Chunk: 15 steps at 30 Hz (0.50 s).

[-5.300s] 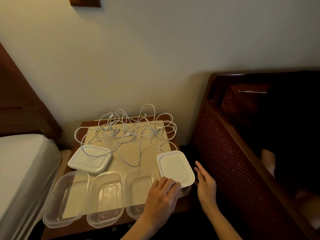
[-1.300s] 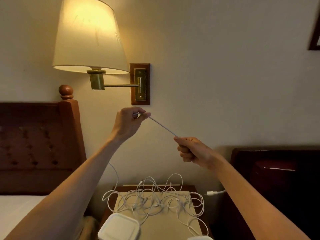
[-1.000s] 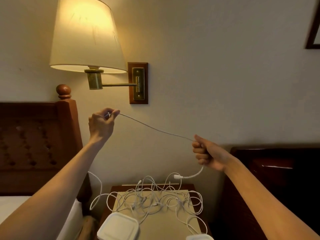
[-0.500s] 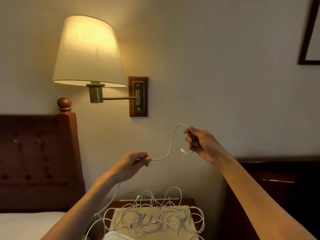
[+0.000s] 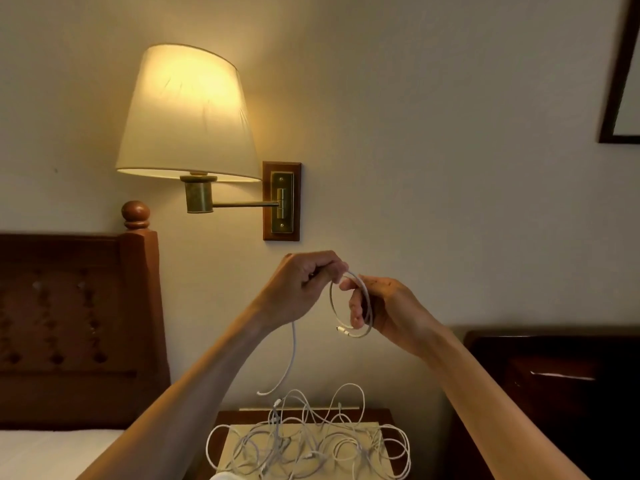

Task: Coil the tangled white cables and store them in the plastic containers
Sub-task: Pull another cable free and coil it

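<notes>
Both of your hands are raised in front of the wall, close together, well above the surface (image 5: 239, 415). Your left hand (image 5: 298, 289) has its fingers curled around a white cable (image 5: 293, 351), pinching it near the top of a small loop. Your right hand (image 5: 381, 308) sits just beside the left, and the loop (image 5: 349, 306) passes around its fingers, which are bent to hold it. One plug end (image 5: 341, 329) of the cable shows at the bottom of the loop, beside your right fingers. From under your left hand the remainder of the cable hangs down in a slack curve, and its lower end finishes just above the pile below; whether it touches the pile cannot be judged from this angle.

The pile of tangled white cables (image 5: 311, 441) lies on a pale mat (image 5: 367, 429) on top of the dark wooden surface, at the bottom of the view. Loops of it spill past the mat edges on both sides. A rounded white edge, probably a container lid (image 5: 225, 476), shows at the bottom edge, touching or overlapping the pile.

A lit wall lamp (image 5: 187, 112) is mounted on a wooden plate above the hands. A wooden headboard (image 5: 76, 327) and white bed (image 5: 52, 452) stand on the left. A dark piece of furniture (image 5: 554, 393) is on the right, with a picture frame (image 5: 620, 81) above it.
</notes>
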Tool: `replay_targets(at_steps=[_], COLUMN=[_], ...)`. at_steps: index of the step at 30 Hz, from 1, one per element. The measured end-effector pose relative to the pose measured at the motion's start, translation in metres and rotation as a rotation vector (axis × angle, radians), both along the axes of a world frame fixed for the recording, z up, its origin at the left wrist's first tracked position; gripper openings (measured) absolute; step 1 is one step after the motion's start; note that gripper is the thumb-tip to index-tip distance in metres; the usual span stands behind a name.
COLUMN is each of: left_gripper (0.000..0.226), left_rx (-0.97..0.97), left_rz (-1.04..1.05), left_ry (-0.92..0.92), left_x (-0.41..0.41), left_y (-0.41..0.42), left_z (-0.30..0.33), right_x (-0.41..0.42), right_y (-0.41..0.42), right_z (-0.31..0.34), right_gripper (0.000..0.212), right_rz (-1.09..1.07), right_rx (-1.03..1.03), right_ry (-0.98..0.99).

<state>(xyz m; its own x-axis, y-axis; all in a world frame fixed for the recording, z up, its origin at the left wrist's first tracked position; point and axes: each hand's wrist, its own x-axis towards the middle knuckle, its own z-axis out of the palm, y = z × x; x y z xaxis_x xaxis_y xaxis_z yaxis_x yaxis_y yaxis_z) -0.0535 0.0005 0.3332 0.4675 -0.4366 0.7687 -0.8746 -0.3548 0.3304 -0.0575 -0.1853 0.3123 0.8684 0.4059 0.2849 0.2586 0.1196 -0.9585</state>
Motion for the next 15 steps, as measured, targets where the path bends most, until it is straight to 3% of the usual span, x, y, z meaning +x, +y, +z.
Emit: replay_targets(at_steps=[7, 10, 15], left_gripper=[0.028, 0.031, 0.036], left_rx=[-0.227, -0.226, -0.149], left_rz=[0.121, 0.171, 0.033], left_ry=[0.01, 0.049, 0.262], left_x=[0.015, 0.024, 0.044], left_y=[-0.002, 0.002, 0.018], left_z=[0.003, -0.003, -0.038], right_x=[-0.009, -0.01, -0.006], right_y=[0.003, -0.001, -0.015], right_z=[-0.01, -0.006, 0.015], right_gripper=[0.036, 0.029, 0.032], right_rz=[0.112, 0.23, 0.25], right_rx=[0.141, 0.32, 0.49], right_ry=[0.083, 0.164, 0.263])
